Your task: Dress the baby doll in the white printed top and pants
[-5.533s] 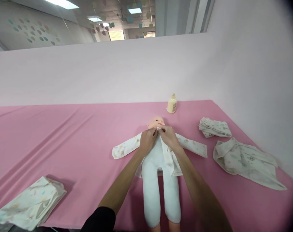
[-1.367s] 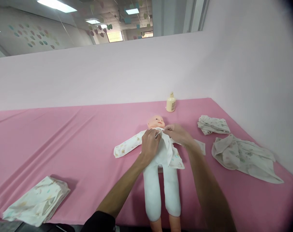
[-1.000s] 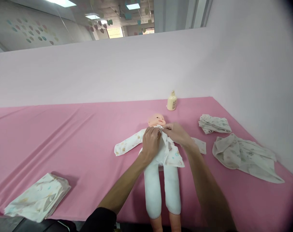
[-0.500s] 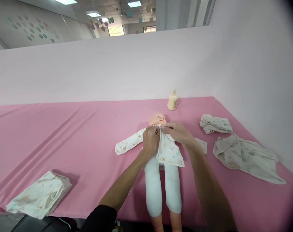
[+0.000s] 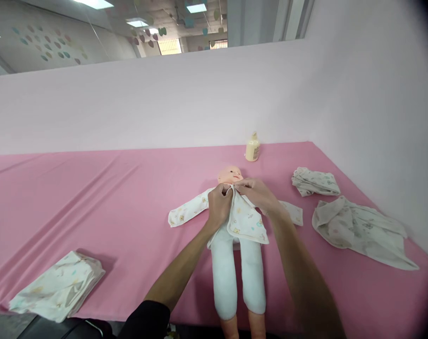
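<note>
A baby doll (image 5: 229, 174) lies on its back on the pink sheet (image 5: 136, 212), its head toward the wall and its white padded legs toward me. It wears a white printed baby shirt (image 5: 247, 219) with both sleeves spread out sideways. Just below the doll's chin, my left hand (image 5: 220, 203) is closed on the shirt's front edge near the neckline. Close beside it, my right hand (image 5: 258, 194) pinches the other front edge at the collar. The fingertips of both hands nearly meet, and they hide whatever fastener is there.
A cream pump bottle (image 5: 252, 148) stands behind the doll near the wall. To the right lie a folded printed cloth (image 5: 315, 181) and a rumpled white garment (image 5: 362, 230). Folded printed clothing (image 5: 59, 285) sits at the front left edge.
My left hand has shifted slightly up, and the shirt's lower front edge has moved a little left. My right hand stays at the collar.
</note>
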A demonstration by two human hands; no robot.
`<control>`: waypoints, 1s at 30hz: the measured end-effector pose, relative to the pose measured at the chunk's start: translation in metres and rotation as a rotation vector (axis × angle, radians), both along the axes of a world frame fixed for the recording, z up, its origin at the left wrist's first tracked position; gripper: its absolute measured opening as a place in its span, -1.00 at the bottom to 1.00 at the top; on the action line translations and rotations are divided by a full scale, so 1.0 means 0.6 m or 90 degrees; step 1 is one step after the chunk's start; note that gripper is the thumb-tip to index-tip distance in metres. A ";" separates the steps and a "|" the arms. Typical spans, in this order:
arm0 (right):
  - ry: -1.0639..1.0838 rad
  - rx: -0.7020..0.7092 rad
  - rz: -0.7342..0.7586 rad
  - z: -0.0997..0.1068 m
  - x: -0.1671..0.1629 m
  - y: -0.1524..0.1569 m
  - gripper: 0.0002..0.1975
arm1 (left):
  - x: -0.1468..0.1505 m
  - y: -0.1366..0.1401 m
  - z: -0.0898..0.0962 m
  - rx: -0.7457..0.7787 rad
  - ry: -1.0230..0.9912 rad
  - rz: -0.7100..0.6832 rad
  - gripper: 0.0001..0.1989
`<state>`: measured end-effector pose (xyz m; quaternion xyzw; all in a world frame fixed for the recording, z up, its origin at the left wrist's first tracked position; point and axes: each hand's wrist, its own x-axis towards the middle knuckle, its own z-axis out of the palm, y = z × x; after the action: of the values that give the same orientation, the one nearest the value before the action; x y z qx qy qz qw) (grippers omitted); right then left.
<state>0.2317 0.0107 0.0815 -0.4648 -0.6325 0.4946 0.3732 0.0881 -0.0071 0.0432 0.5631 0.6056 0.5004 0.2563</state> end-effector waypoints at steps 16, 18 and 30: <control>0.103 0.060 -0.118 -0.033 -0.053 0.011 -0.83 | 0.003 -0.006 0.023 -0.177 -0.506 -0.088 -0.86; 0.088 0.067 -0.128 -0.032 -0.054 0.010 -0.84 | -0.001 -0.003 0.028 -0.200 -0.569 -0.112 -0.88; -0.056 0.222 -0.066 -0.028 -0.034 0.018 -0.83 | -0.020 0.014 0.016 -0.209 -0.595 -0.165 -0.82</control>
<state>0.2115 0.0213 0.0644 -0.4463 -0.6996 0.3365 0.4451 0.0759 0.0010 0.0528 0.3016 0.4224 0.5610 0.6449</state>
